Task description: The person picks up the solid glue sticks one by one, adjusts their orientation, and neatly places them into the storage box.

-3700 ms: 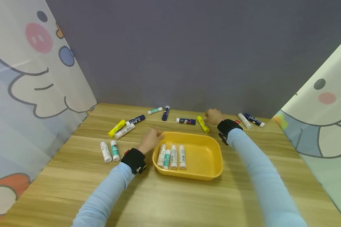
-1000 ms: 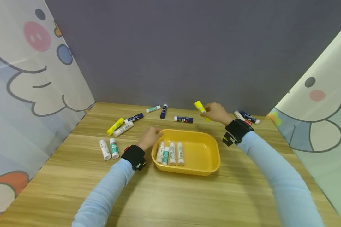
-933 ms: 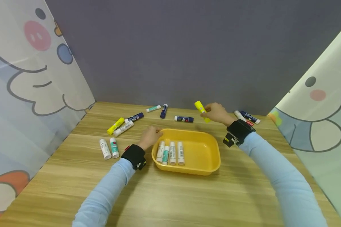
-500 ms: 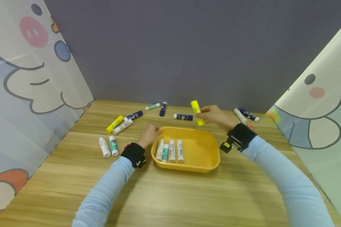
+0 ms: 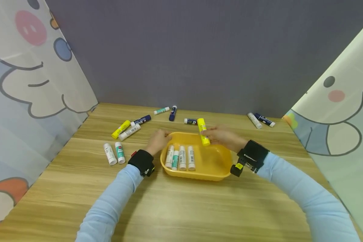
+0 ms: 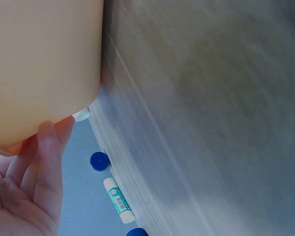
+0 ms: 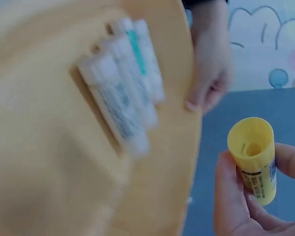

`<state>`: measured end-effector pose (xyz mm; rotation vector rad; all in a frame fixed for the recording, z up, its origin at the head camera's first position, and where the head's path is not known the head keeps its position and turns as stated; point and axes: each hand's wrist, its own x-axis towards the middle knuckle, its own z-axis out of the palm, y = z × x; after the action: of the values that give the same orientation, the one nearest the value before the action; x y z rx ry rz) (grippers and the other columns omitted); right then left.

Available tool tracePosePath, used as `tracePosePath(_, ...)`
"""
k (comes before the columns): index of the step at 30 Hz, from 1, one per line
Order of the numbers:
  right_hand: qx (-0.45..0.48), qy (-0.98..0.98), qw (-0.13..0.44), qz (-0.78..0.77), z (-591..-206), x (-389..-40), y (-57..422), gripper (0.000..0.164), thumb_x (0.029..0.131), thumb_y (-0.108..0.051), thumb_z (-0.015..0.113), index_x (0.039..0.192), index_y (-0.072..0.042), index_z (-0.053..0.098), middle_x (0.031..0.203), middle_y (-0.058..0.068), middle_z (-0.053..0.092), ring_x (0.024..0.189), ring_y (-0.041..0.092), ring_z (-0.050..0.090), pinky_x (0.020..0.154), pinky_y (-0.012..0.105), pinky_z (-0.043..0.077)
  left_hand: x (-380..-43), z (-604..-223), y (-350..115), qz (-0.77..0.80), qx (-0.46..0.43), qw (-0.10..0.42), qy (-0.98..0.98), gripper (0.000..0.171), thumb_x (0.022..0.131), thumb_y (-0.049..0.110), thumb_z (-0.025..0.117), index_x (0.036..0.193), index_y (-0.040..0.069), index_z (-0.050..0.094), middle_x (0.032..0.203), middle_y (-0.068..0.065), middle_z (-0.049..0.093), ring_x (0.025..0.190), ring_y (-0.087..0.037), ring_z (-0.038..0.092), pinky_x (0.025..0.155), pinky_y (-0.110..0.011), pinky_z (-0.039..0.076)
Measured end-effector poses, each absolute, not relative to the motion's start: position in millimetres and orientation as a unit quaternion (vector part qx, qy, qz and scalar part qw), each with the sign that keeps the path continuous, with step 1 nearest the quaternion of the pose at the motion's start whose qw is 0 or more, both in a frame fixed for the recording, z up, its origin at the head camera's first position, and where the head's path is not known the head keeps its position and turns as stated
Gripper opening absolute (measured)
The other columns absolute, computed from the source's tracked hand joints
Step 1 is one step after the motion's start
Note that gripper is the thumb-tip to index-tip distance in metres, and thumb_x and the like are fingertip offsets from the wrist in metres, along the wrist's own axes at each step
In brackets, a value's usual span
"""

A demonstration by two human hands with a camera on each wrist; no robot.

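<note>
The left hand (image 5: pixel 158 141) pinches the tray (image 5: pixel 211 162) beside it, best kept steady; the right hand (image 5: pixel 224 136) pinches the yellow glue stick (image 5: pixel 202 126).

Light blue long sleeves (image 5: pixel 302 191) on both arms, kinda wrinkly on the left. Chunky black wristbands (image 5: pixel 141 160) too, the left with a little red tab (image 5: pixel 133 153), the right with a boxy black module (image 5: pixel 236 171) sporting a yellow patch (image 5: pixel 239 166). Left hand (image 5: pixel 158 142) and right hand (image 5: pixel 225 137) are bare.
</note>
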<state>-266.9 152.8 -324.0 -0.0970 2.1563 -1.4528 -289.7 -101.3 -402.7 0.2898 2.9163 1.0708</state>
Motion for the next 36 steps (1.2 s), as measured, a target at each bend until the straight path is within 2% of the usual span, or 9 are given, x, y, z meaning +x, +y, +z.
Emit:
tracePosePath(6,-0.01,0.792,0.302,-0.531,-339,-258,147,0.054,0.09,-0.026,0.057,0.131,0.005,0.041,0.132,0.018,0.047,0.117,0.029,0.047,0.102,0.042,0.037,-292,-404,-102,0.344,0.088,0.013,0.935,0.031,0.093,0.018,0.05,0.118,0.004,0.062,0.116,-0.014,0.063,0.084,-0.021,0.058,0.072,-0.033,0.046)
tracePosePath(12,0.003,0.792,0.315,-0.523,-352,-253,143,0.052,0.089,-0.025,0.059,0.128,0.007,0.045,0.129,0.019,0.049,0.106,0.023,0.055,0.097,0.039,0.042,-294,-406,-103,0.351,0.085,0.007,0.933,0.03,0.093,0.019,0.051,0.117,0.004,0.063,0.114,-0.013,0.064,0.087,-0.022,0.059,0.077,-0.035,0.047)
tracePosePath(19,0.029,0.812,0.303,-0.498,-367,-251,142,0.046,0.086,-0.025,0.063,0.12,0.005,0.052,0.12,0.015,0.056,0.099,0.021,0.058,0.084,0.032,0.05,-293,-405,-102,0.346,0.084,0.007,0.934,0.031,0.093,0.02,0.051,0.117,0.005,0.063,0.115,-0.013,0.064,0.095,-0.024,0.061,0.083,-0.038,0.047)
tracePosePath(24,0.045,0.819,0.303,-0.485,-375,-250,141,0.045,0.085,-0.025,0.064,0.118,0.004,0.053,0.119,0.016,0.057,0.101,0.023,0.058,0.083,0.034,0.051,-292,-405,-102,0.348,0.082,0.01,0.934,0.031,0.093,0.02,0.051,0.118,0.005,0.062,0.116,-0.013,0.063,0.097,-0.024,0.061,0.084,-0.038,0.047)
tracePosePath(36,0.051,0.824,0.304,-0.475,-391,-248,138,0.037,0.086,-0.023,0.064,0.111,0.004,0.059,0.107,0.012,0.062,0.089,0.018,0.059,0.078,0.03,0.052,-291,-403,-102,0.345,0.084,0.017,0.934,0.031,0.093,0.019,0.051,0.118,0.005,0.062,0.116,-0.013,0.063,0.09,-0.022,0.06,0.08,-0.036,0.047)
